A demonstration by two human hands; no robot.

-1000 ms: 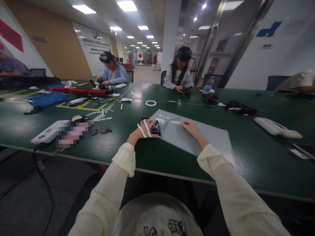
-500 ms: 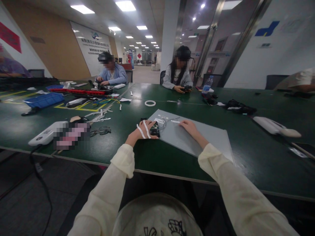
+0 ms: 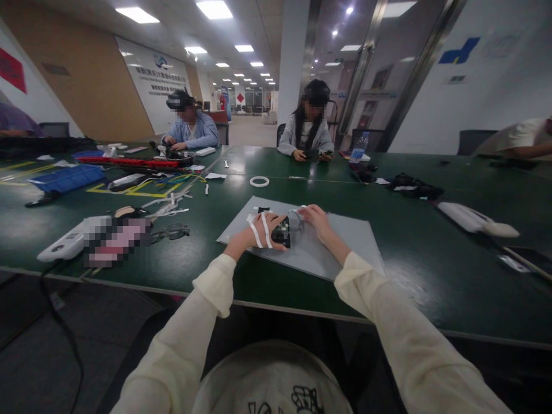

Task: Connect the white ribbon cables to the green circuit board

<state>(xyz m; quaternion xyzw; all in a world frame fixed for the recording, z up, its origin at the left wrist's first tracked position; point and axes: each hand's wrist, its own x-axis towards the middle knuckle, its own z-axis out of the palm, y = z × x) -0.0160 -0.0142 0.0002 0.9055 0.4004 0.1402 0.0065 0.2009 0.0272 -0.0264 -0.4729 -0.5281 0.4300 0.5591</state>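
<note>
My left hand, with white strips across its back, is wrapped over a black device with an exposed circuit board. Part of the device is hidden under the palm and fingers. To its right, my right hand is closed at the fingertips on a thin grey cable, near the device. A small white piece shows by those fingertips, too small to make out. Beneath both hands lies a flat grey board on the green table.
A white tape ring lies beyond the board. Leftward are glasses, a white handheld device, cut strips and a blue tray. Another white device is on the right. Two co-workers sit opposite.
The grey board has shifted left and now extends beneath the black device and left hand. My right hand has moved left, from the white strip on the board to the cable.
</note>
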